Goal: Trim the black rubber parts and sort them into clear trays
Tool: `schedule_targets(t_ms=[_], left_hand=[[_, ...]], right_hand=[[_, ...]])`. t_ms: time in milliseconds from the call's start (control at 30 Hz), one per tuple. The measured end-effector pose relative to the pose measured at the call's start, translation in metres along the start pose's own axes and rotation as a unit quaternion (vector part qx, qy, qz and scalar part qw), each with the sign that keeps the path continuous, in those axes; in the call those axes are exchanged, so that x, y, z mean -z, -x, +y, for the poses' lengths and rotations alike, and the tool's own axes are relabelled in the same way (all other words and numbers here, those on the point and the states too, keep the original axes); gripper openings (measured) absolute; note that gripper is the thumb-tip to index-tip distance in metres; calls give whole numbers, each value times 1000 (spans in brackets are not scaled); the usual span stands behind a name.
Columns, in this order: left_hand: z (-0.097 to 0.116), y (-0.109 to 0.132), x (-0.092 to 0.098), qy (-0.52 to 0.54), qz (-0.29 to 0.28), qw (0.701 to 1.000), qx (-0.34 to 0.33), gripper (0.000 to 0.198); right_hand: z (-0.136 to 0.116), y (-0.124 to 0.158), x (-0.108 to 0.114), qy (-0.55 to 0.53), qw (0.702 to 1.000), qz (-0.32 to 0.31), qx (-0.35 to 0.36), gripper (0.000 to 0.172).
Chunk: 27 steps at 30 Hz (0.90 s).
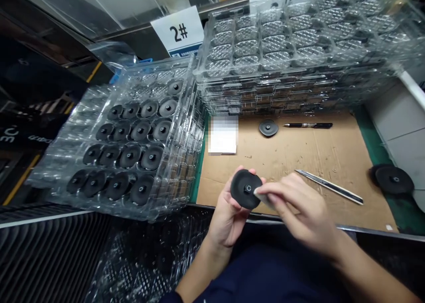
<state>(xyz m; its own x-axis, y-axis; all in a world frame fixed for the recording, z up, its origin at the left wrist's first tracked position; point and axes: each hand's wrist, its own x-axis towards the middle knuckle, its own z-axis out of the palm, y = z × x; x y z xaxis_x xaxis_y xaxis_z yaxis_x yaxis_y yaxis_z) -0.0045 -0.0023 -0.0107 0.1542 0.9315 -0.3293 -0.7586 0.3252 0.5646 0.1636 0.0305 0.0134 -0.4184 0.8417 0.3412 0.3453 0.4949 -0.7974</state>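
Note:
My left hand (229, 214) is closed around a round black rubber-like disc (244, 196) with a small hub at its centre, its face turned up toward me. Over the disc's right edge, my right hand (299, 201) is pinched, with fingertips close to the hub. A small greyish flat piece (265, 200) shows beneath those fingers, too blurred to name. Beyond my hands, another black disc (268, 128) lies on the cardboard sheet (259, 159) beside a black pen (308, 125). A utility knife (332, 188) lies to the right of my right hand.
At left, a stack of clear plastic trays (186, 161) holds rows of black discs (129, 156). More clear trays (265, 77) are stacked at the back. A white blurred card (223, 137) lies on the cardboard. Dark round parts (393, 179) sit at the right edge.

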Motion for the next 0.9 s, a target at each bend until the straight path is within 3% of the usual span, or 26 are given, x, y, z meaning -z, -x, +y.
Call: schedule_targets(t_ms=[133,267,333,400,433,500,567,600,667,767,900], left_hand=[[3,0,1,56,-27,998,28,52],[-1,2,-4,80,-63,993,52,52],[-4,2,-6,32,-66,997,26,52],[-7,1,-4,-101,-53,992,-56,56],[-8,-1,-2,-199,-43,972,-115,64],[-10,-4,3,-397,-30,887,-233,87],[-11,-8,7,-523,-35,795,-305,100],[-11,-10,8,-554,-42,767,-323,103],[-12,-13,8,-576,-52,744,-336,105],[-12,-13,7,-583,-59,736,-340,105],[-11,-11,6,-580,-53,747,-320,104]], right_hand=[[50,18,-7,52,991,10,-125,23],[96,32,-28,114,986,-5,-121,25],[101,37,-33,138,983,13,-120,27],[99,41,-30,155,980,35,-123,28],[96,44,-25,163,978,45,-125,27],[95,49,-12,186,971,67,-136,26],[100,57,2,219,959,87,-154,25],[105,62,7,238,952,96,-165,26],[117,72,15,271,939,107,-185,29],[129,85,16,297,927,113,-197,31],[112,80,9,289,933,125,-172,35]])
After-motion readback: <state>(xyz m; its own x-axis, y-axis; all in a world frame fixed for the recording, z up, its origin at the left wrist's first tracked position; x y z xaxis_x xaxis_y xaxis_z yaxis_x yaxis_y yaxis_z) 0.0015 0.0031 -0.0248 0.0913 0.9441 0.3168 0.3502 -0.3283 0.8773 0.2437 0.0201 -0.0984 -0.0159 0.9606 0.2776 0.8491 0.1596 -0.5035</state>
